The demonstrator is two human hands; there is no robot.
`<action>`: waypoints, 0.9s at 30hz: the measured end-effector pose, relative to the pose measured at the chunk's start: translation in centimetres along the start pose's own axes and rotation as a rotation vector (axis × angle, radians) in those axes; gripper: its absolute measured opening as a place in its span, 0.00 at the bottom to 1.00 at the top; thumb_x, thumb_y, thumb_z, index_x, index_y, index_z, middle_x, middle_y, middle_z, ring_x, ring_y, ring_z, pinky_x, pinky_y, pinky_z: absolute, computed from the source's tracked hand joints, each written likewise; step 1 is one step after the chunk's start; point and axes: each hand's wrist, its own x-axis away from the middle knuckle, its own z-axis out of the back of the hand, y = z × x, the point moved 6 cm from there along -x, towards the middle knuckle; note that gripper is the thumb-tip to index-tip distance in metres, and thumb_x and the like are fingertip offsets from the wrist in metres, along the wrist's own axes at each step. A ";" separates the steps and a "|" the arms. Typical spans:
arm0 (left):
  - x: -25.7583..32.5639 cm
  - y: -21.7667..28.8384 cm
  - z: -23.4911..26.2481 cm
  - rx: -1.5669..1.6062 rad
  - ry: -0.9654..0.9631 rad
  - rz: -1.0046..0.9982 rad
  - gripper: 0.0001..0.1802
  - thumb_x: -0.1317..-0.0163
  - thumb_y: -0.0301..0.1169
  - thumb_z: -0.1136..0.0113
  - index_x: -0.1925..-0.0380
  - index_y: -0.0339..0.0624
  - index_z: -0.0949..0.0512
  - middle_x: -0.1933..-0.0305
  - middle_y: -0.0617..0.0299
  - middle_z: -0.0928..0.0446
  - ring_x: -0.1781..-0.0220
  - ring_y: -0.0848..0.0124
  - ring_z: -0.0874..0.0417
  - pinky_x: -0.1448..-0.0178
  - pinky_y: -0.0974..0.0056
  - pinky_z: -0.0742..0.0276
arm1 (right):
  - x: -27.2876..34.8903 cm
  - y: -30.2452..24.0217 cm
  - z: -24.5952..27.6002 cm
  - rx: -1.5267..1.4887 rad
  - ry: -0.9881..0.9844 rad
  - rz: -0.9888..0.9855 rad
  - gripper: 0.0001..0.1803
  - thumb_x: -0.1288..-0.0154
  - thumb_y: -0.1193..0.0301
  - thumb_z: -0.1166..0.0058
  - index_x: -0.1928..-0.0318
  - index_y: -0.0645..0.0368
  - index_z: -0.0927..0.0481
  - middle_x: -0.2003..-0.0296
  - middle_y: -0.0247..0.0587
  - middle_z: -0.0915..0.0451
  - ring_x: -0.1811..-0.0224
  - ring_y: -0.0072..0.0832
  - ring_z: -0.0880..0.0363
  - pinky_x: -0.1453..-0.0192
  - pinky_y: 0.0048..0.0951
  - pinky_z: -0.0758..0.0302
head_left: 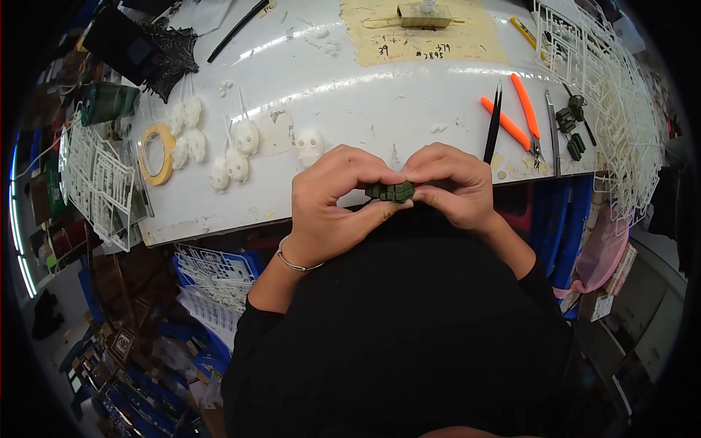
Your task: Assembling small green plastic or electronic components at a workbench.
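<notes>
Just past the table's front edge, my left hand [328, 197] and my right hand [458, 184] meet on a small dark green model part [396, 192] with a blocky, segmented surface. Thumb and fingertips of each hand pinch one end of it, so parts of it are hidden. To the right on the table lie black tweezers [494, 125] and cutting pliers [523, 120] with orange handles. Beyond them are a slim metal tool [553, 131] and more dark green model pieces [573, 120]. A white skull-shaped piece [309, 146] rests just beyond my left hand.
More white skull pieces [237, 164] on sticks and a yellow tape roll [155, 153] lie at the left. White sprue frames pile up at the right [606, 87] and far left [102, 182]. A small metal block [423, 16] sits on a yellowed, marked sheet [431, 47] at the back.
</notes>
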 end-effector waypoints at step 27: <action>0.3 1.7 -0.9 -0.150 -0.031 -0.090 0.14 0.59 0.20 0.28 0.69 0.44 0.14 0.71 0.66 0.22 0.74 0.79 0.28 0.74 0.75 0.34 | 0.5 -1.8 -0.2 0.168 -0.064 0.131 0.17 0.51 0.89 0.41 0.60 0.61 0.15 0.62 0.39 0.18 0.72 0.21 0.26 0.70 0.18 0.31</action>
